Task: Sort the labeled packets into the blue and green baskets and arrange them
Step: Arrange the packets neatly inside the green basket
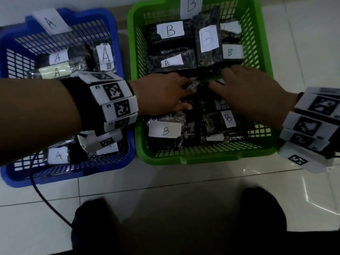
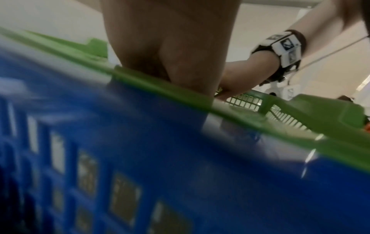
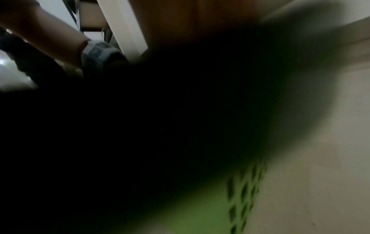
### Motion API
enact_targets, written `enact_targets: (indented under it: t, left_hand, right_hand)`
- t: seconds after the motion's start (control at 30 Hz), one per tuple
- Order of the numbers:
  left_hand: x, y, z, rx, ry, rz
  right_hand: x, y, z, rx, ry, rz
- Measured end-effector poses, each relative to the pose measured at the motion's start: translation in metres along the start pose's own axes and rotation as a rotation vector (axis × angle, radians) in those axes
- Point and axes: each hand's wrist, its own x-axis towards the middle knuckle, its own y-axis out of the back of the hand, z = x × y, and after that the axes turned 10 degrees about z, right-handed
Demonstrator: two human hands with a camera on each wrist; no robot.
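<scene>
Floor tiles (image 1: 202, 181) carry both baskets side by side. Green basket (image 1: 206, 157): near row of dark packets labeled "B" (image 1: 164, 130). Both hands sit mid-basket. Left hand (image 1: 160, 94) and right hand (image 1: 252, 92) meet over a dark packet (image 1: 198, 83), likely squaring it into the row; fingers hidden, so cannot tell either grip's state. Far row (image 1: 171, 30) reads "B", matching the rim tag "B" (image 1: 191, 5). Blue basket (image 1: 70, 173), tagged "A" (image 1: 50, 22), holds "A" packets (image 1: 58, 155).
</scene>
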Motion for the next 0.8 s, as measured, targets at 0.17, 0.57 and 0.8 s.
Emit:
enact_targets:
  t: [0.17,0.57,0.8]
  left_hand:
    - [0.002,0.006,0.005,0.039,0.018,-0.112]
    - [0.007,0.006,0.001,0.049,-0.013,-0.116]
    - [0.014,0.015,-0.006,-0.126,0.072,-0.213]
  right_hand:
    - [0.009,0.002,-0.010,-0.043,-0.019,-0.046]
    - [0.012,-0.006,0.024,0.193,-0.063,-0.139]
    - [0.005,-0.004,0.028,0.272,-0.143,-0.131]
